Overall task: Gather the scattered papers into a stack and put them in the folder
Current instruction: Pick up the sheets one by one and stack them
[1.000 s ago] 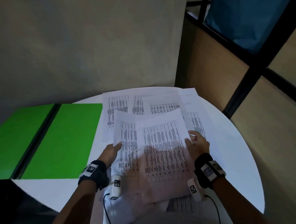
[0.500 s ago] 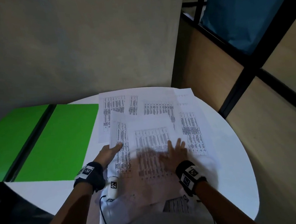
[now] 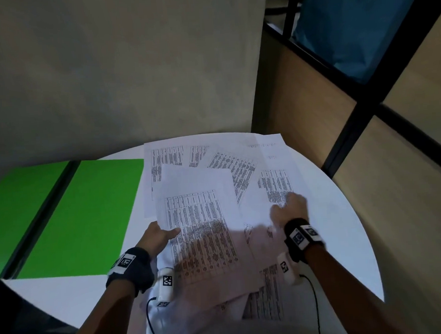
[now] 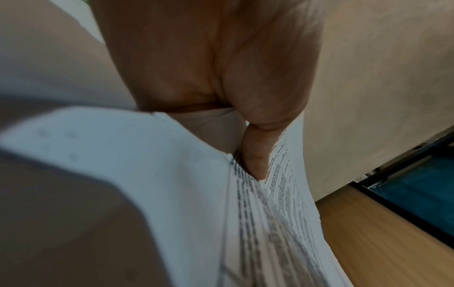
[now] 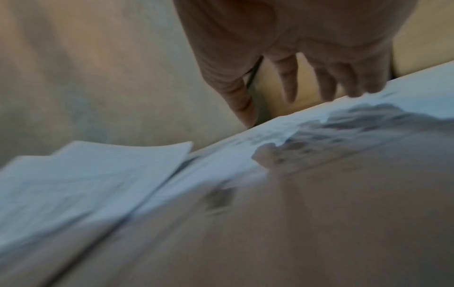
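Head cam: my right grip (image 3: 289, 209) w/ fingers spread has shifted off the sheet my left grip (image 3: 157, 235) pinches onto the rightmost printed page (image 3: 277, 184) on the bench (image 3: 347, 236), stack unfinished, green folder (image 3: 88, 213) open at left.

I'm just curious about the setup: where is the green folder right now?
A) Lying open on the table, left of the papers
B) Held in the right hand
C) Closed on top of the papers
A: the green folder lies open and flat on the table, left of the scattered papers, with no sheet in it.
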Demonstrator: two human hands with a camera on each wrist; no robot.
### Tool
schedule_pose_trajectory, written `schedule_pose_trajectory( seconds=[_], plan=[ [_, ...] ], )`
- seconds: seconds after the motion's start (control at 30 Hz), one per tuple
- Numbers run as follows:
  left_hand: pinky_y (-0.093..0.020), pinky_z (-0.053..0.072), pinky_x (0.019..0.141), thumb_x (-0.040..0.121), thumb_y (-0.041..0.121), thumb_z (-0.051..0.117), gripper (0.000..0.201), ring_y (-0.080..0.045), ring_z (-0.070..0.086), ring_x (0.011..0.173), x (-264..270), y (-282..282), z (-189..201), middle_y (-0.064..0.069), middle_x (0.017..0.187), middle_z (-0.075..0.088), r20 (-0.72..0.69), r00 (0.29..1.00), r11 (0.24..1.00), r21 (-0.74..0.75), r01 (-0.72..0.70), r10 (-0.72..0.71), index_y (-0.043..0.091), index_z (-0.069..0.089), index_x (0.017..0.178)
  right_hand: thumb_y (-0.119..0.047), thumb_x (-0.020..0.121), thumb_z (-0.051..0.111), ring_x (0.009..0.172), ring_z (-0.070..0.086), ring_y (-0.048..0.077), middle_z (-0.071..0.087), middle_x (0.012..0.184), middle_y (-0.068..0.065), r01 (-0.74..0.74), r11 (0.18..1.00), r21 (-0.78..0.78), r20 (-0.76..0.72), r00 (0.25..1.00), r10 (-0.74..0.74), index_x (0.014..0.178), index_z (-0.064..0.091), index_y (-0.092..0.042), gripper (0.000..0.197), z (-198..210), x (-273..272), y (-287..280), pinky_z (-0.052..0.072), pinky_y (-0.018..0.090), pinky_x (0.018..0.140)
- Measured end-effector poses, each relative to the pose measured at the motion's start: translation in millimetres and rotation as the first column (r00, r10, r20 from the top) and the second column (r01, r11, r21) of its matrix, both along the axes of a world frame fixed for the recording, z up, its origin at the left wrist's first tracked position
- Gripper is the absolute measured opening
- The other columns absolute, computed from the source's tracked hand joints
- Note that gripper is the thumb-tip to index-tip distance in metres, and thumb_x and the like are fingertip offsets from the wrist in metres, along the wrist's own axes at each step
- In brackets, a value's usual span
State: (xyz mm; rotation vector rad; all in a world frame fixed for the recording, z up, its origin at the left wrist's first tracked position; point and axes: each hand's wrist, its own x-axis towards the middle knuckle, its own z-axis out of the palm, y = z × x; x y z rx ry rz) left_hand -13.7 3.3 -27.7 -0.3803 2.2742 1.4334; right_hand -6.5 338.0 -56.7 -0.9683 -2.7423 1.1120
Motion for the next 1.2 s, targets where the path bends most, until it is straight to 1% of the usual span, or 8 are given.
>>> schedule_pose_trajectory(
  seconds=[0.13, 0.33, 0.47, 0.6, 0.73, 0.97, 1.1, 1.2],
  plan=[
    [-0.056, 0.028, 0.104, 0.089, 0.007, 0.063, 0.062, -0.061, 0.033, 0.121, 1.4, 3.7, 4.6, -0.048, 0.129, 0.033, -0.004, 1.000, 1.000, -0.026, -0.003, 0.003, -0.030, 0.028, 0.124, -0.057, 0.062, 0.074, 0.137, 0.026, 0.038, 0.032, 0.145, 0.019, 0.051, 0.991, 0.122, 0.244, 0.966, -0.080, 0.134, 0.036, -0.010, 0.094, -5.9, 8.4, 42.4, 0.028, 0.054, 0.110],
    [-0.060, 0.028, 0.102, 0.087, 0.021, 0.068, 0.078, -0.061, 0.029, 0.126, 1.5, 4.6, 6.3, -0.046, 0.135, 0.030, 0.028, 0.999, 0.996, -0.088, 0.018, -0.016, -0.029, 0.024, 0.130, -0.059, 0.053, 0.080, 0.116, 0.047, 0.038, 0.051, 0.124, 0.020, -0.139, 0.959, 0.249, 0.247, 0.966, 0.076, 0.123, 0.039, -0.012, 0.093, -6.6, 24.9, 48.6, 0.047, 0.046, 0.090],
    [-0.060, 0.030, 0.101, 0.088, 0.020, 0.067, 0.077, -0.063, 0.030, 0.123, 4.9, 6.7, 11.2, -0.049, 0.132, 0.031, 0.030, 0.999, 0.996, -0.076, 0.039, -0.037, -0.031, 0.025, 0.127, -0.021, 0.071, 0.082, 0.128, 0.045, 0.035, 0.047, 0.138, 0.021, 0.096, 0.982, -0.162, 0.069, 0.994, -0.086, 0.144, 0.030, -0.010, 0.090, -2.3, 22.1, 55.3, 0.040, 0.037, 0.102],
    [-0.059, 0.029, 0.101, 0.090, 0.009, 0.062, 0.063, -0.067, 0.033, 0.116, 10.2, 10.3, 22.4, -0.054, 0.123, 0.034, 0.014, 0.999, 0.998, -0.056, 0.032, -0.032, -0.036, 0.029, 0.118, -0.017, 0.080, 0.075, 0.135, 0.040, 0.031, 0.038, 0.149, 0.018, 0.181, 0.848, -0.498, 0.061, 0.983, -0.173, 0.142, 0.034, -0.001, 0.076, 13.5, 10.1, 50.1, 0.030, 0.037, 0.111],
    [-0.058, 0.029, 0.103, 0.089, 0.011, 0.065, 0.068, -0.063, 0.032, 0.122, 4.7, 8.2, 14.1, -0.051, 0.129, 0.032, 0.030, 1.000, 1.000, -0.017, -0.002, 0.003, -0.032, 0.027, 0.125, -0.031, 0.085, 0.067, 0.130, 0.046, 0.032, 0.048, 0.142, 0.016, 0.124, 0.907, -0.403, 0.078, 0.992, -0.101, 0.133, 0.047, -0.001, 0.060, 33.2, -0.7, 41.3, 0.036, 0.038, 0.107],
    [-0.053, 0.040, 0.105, 0.065, 0.048, 0.081, 0.095, -0.044, 0.051, 0.122, -10.1, -3.7, -24.0, -0.032, 0.135, 0.049, 0.054, 0.998, 1.000, -0.022, -0.022, 0.023, -0.008, 0.043, 0.132, -0.037, 0.087, 0.059, 0.107, 0.061, 0.029, 0.064, 0.119, 0.012, -0.123, 0.992, 0.041, -0.329, 0.935, 0.130, 0.128, 0.054, -0.004, 0.053, 115.2, 5.6, 10.4, 0.049, 0.035, 0.096],
    [-0.044, 0.041, 0.099, 0.081, 0.028, 0.074, 0.077, -0.044, 0.047, 0.126, -7.7, -1.1, -9.7, -0.028, 0.139, 0.046, 0.077, 0.994, 0.997, -0.031, -0.075, 0.077, -0.011, 0.035, 0.135, -0.017, 0.085, 0.067, 0.076, 0.064, -0.008, 0.064, 0.083, -0.024, -0.280, 0.958, -0.059, -0.634, 0.752, 0.180, 0.103, 0.066, -0.017, 0.019, 178.2, 24.1, -17.0, 0.052, 0.010, 0.071],
    [-0.058, 0.033, 0.104, 0.074, 0.037, 0.077, 0.096, -0.055, 0.036, 0.128, -14.3, -5.3, -26.7, -0.041, 0.141, 0.031, 0.083, 0.996, 0.998, -0.064, -0.020, 0.026, -0.019, 0.028, 0.135, 0.000, 0.075, 0.076, 0.073, 0.068, -0.004, 0.069, 0.079, -0.010, -0.420, 0.880, -0.223, -0.781, 0.617, 0.097, 0.088, 0.051, -0.019, 0.034, 214.4, 38.4, -30.8, 0.053, 0.014, 0.061]
  ],
)
